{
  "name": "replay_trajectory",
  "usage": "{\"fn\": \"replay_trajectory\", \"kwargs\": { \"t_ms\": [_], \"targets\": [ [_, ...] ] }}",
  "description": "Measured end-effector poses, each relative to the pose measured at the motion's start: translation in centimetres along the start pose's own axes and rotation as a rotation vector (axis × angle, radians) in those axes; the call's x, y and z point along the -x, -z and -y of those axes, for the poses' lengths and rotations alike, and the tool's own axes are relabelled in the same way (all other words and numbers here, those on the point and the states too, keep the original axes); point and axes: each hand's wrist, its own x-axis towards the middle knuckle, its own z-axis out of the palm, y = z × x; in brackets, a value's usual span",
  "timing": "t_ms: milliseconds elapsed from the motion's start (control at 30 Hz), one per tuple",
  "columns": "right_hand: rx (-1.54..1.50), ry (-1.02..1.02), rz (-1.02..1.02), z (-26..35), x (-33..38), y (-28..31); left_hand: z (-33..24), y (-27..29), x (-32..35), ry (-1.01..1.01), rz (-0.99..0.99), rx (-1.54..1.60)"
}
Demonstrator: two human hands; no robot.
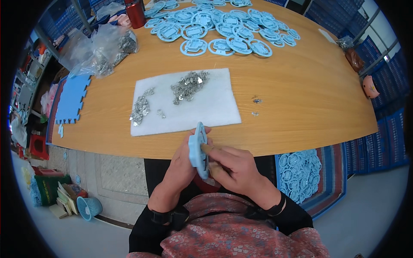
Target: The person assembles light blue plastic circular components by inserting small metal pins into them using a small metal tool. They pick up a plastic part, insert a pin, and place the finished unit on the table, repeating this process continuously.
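Metal bits [188, 86] on pad [215, 107], discs [223, 26] behind

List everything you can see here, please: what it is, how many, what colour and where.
table: one, light wood, middle
white pad: one, on the table's near part
metal bits: two heaps plus strays, silver, on the pad
blue discs: dozens, light blue, far end of table
bin of discs: one, blue, floor right
plastic bags: several, clear, far left of table
red bottle: one, far left
foam mat: one, blue, left of the table
small basket: one, blue, floor left
left hand: holds a blue disc on edge
right hand: grips the same disc
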Motion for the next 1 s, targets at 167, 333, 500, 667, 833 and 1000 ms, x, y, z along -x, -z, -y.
{"fn": "replay_trajectory", "kwargs": {
  "t_ms": [167, 333, 500, 667, 833, 1000],
  "targets": [
    [-0.264, -0.196, -0.113, 1.2, 1.5, 1.2, 0.3, -0.4, 0.1, 0.023, -0.037, 0.162],
    [-0.635, -0.507, -0.131, 0.9, 1.0, 3.3, -0.6, 0.1, 0.9, -0.157, 0.047, 0.008],
    [-0.619, -0.614, 0.159, 0.8, -1.5, 2.7, -4.8, 2.9, 2.2, -0.105, 0.130, -0.329],
    [-0.100, -0.489, 0.178, 0.5, -7.5, 0.3, -3.7, 5.9, 3.0, -0.102, -0.127, -0.050],
    [0.335, -0.157, 0.148, -3.4, -12.6, -1.6, -3.2, 7.9, 2.8, -0.032, -0.235, 0.010],
    [0.492, -0.170, 0.153, -5.7, -14.2, -2.6, -2.5, 8.2, 2.3, -0.048, -0.230, 0.041]
  ]
}}
